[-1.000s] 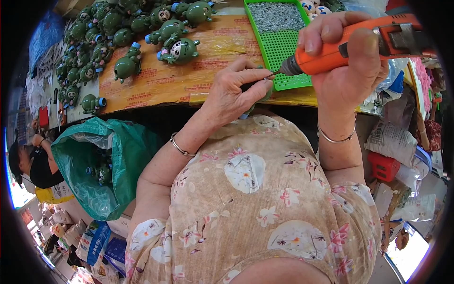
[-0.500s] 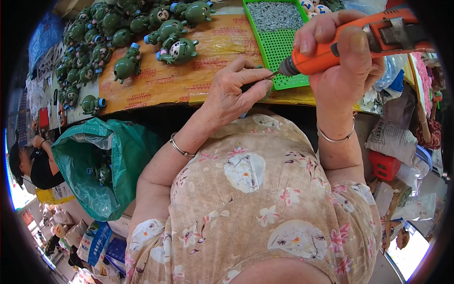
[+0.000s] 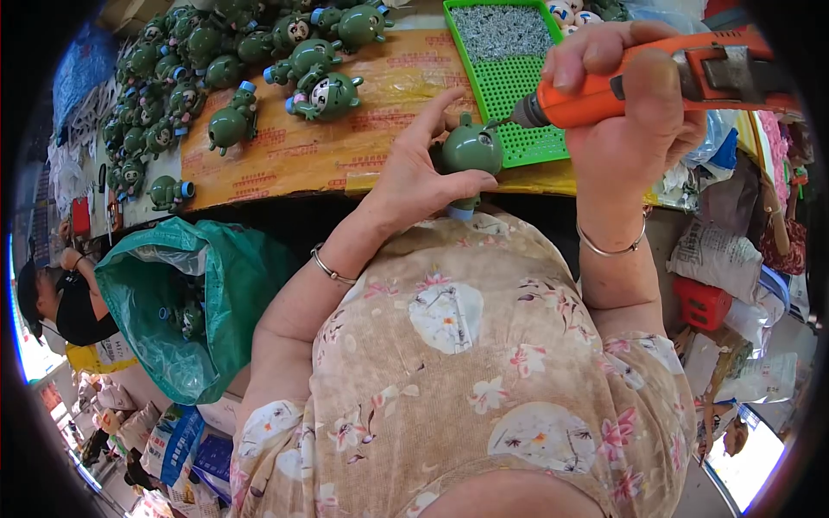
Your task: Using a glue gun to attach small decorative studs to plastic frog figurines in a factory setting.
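Note:
My left hand (image 3: 404, 183) is closed around a dark green toy figure (image 3: 473, 151), thumb below it and fingers along its far side. The toy has a rounded shiny head with small ears, and a pale blue part (image 3: 464, 210) sticks out beneath my hand. In my right hand (image 3: 630, 142) is an orange power screwdriver (image 3: 577, 105), its black nose pointing left. The thin bit ends close to the upper right of the toy; whether it touches, I cannot tell. A green perforated tray (image 3: 523, 95) lies just behind, its far part filled with small silver screws (image 3: 505, 33).
Many similar green toys (image 3: 226, 128) are heaped at the table's far left, on orange-brown taped covering (image 3: 380, 112). A green sack (image 3: 226, 293) with toys inside stands open left of me. Another person's arm (image 3: 85, 272) shows at far left. A red basket (image 3: 701, 302) is at right.
My left hand has opened out and turned, bringing the green toy's rounded head into view. The screwdriver has shifted slightly up and right, its bit drawn back from my left fingertips.

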Demonstrator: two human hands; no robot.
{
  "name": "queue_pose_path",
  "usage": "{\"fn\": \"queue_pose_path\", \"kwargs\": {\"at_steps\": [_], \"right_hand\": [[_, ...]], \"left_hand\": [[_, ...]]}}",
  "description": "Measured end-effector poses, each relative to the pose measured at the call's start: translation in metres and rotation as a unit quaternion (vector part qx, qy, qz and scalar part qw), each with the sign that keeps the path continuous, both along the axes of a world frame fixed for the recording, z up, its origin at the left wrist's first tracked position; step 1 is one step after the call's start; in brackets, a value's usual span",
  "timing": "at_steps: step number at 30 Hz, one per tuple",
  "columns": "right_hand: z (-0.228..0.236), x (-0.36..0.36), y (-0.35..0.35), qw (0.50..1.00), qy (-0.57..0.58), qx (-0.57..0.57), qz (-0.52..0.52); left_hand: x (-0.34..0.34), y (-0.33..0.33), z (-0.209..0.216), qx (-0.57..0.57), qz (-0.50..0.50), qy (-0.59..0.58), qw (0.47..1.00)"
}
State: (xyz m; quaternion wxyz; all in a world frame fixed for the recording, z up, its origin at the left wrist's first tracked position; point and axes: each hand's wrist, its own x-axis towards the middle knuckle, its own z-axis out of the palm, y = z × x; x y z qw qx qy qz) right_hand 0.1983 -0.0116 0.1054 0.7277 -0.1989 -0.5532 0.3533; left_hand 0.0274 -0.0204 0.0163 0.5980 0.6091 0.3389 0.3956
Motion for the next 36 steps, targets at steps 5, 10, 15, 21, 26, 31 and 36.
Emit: {"fn": "queue_pose_path", "kwargs": {"at_steps": [5, 10, 15, 21, 26, 31, 36], "right_hand": [[-0.004, -0.011, 0.005, 0.998, -0.024, 0.035, -0.042], [-0.007, -0.016, 0.006, 0.998, -0.034, 0.039, -0.046], [-0.008, -0.019, 0.007, 0.998, -0.031, 0.045, -0.041], [-0.012, -0.02, 0.005, 0.998, -0.04, 0.019, -0.048], [-0.012, -0.028, 0.0, 0.988, -0.1, -0.012, -0.12], [-0.022, -0.031, 0.002, 0.993, -0.078, -0.015, -0.092], [-0.021, -0.025, 0.003, 0.996, -0.049, -0.02, -0.067]], "left_hand": [[-0.003, 0.003, -0.006, -0.074, -0.045, -0.007, 0.996], [-0.003, 0.003, -0.005, -0.067, -0.05, -0.01, 0.996], [-0.003, 0.003, -0.002, -0.06, -0.054, -0.006, 0.997], [-0.003, 0.002, 0.003, -0.073, -0.063, 0.002, 0.995], [-0.003, 0.002, -0.001, -0.069, -0.066, -0.009, 0.995], [-0.004, 0.003, 0.001, -0.101, -0.071, -0.018, 0.992], [-0.005, 0.005, -0.006, -0.086, -0.067, -0.035, 0.993]]}}
